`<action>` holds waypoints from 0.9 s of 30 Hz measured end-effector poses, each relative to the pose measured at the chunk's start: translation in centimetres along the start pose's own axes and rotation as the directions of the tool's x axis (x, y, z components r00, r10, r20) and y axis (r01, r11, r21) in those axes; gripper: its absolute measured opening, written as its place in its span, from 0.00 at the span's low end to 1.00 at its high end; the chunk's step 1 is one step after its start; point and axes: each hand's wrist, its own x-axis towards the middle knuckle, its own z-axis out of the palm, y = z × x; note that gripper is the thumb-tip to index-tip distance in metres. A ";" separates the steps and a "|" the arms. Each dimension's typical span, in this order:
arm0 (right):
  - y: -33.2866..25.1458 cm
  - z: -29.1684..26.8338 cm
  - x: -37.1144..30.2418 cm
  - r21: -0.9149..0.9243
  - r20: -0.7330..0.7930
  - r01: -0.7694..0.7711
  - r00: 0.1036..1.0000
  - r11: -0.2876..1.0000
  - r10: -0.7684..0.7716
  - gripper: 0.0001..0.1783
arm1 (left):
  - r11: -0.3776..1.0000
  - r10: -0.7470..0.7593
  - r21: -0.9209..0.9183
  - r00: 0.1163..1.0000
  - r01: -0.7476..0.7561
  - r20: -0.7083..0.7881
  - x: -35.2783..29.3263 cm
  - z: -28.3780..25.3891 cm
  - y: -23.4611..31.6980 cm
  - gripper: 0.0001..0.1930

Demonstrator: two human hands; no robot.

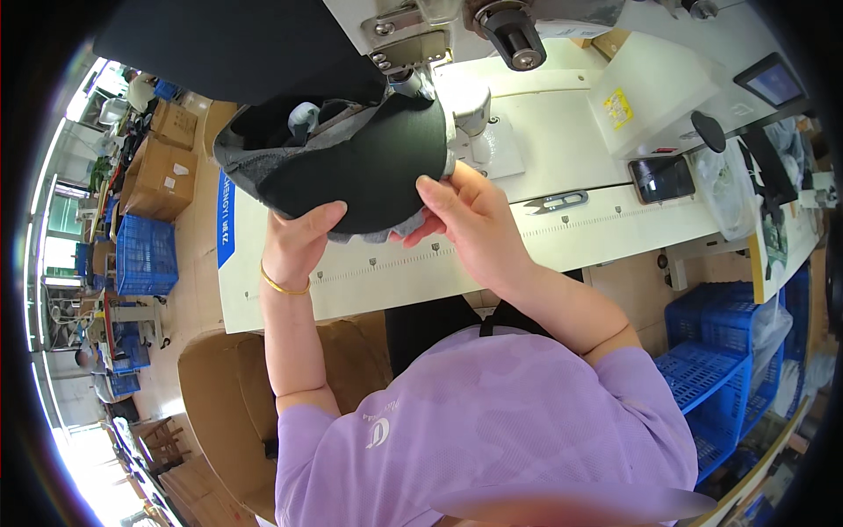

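Note:
I hold a black fabric piece with a grey lining edge point(351, 162) up in front of the sewing machine head point(413, 39). My left hand point(299, 237), with a gold bangle on the wrist, grips its lower left edge. My right hand point(470, 220) pinches its lower right edge, fingers curled under the grey rim. The piece sits just below the machine's needle area; the needle itself is hidden behind the fabric.
The white sewing table point(562, 237) carries thread snips point(555, 203), a phone point(660, 178), a white box with a yellow label point(650, 92) and a small screen point(773, 81). Blue crates point(716, 369) stand right, cardboard boxes point(162, 171) and more blue crates point(145, 255) left.

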 end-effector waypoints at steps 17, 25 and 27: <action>-1.0 -1.6 2.1 -0.092 -0.061 0.033 0.997 0.995 -0.039 0.14 | 0.998 0.063 -0.024 0.993 -0.066 -0.102 1.4 2.7 -1.2 0.20; -0.7 -1.8 3.1 -0.095 -0.086 0.093 0.991 0.991 -0.102 0.13 | 0.990 0.138 -0.010 0.979 -0.141 -0.152 1.9 3.8 -1.9 0.22; -0.6 -1.8 3.3 -0.078 -0.101 0.100 0.989 0.992 -0.107 0.12 | 0.992 0.122 -0.016 0.978 -0.127 -0.167 2.2 3.4 -2.1 0.23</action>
